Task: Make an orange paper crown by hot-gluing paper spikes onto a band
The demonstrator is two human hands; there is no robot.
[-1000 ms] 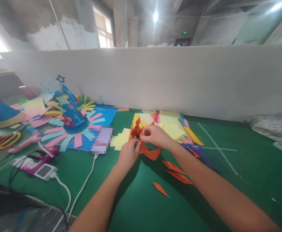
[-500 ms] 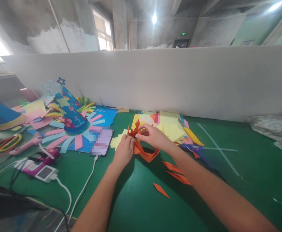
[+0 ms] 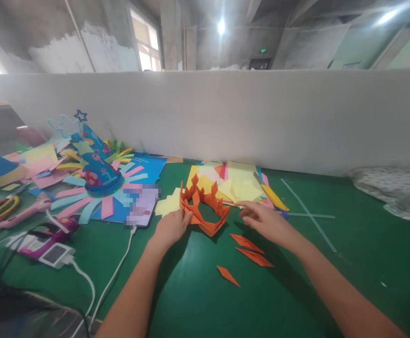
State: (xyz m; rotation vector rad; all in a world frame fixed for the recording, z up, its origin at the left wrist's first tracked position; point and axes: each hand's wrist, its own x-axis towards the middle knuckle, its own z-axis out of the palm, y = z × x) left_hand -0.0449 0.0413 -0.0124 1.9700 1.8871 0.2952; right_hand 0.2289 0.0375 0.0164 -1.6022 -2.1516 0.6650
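Observation:
An orange folded-paper crown [image 3: 210, 227] with upright diamond-shaped points sits on the green tabletop. My left hand [image 3: 172, 226] is closed on the crown's left side, thumb toward me and the other fingers partly hidden. To the right of the crown and apart from it is my right hand [image 3: 261, 218], its index finger stretched left and the others loosely bent, with nothing visible in them. In front of the crown lie several loose orange paper diamonds [image 3: 228, 276]. Behind my right hand a bit of a blue tool [image 3: 283, 213] shows, mostly covered.
A yellow utility knife [image 3: 274, 197] rests beside coloured paper sheets [image 3: 242, 176]. On the left are a phone [image 3: 142, 206] on a white cable, blue party hats [image 3: 101, 171], a pink glue gun [image 3: 27, 211] and a power strip [image 3: 50, 249]. A white partition [image 3: 226, 117] stands behind.
My right hand has left the crown and moved right, toward the blue tool, which it now mostly covers. My left hand stays on the crown's left side. The view has shifted slightly.

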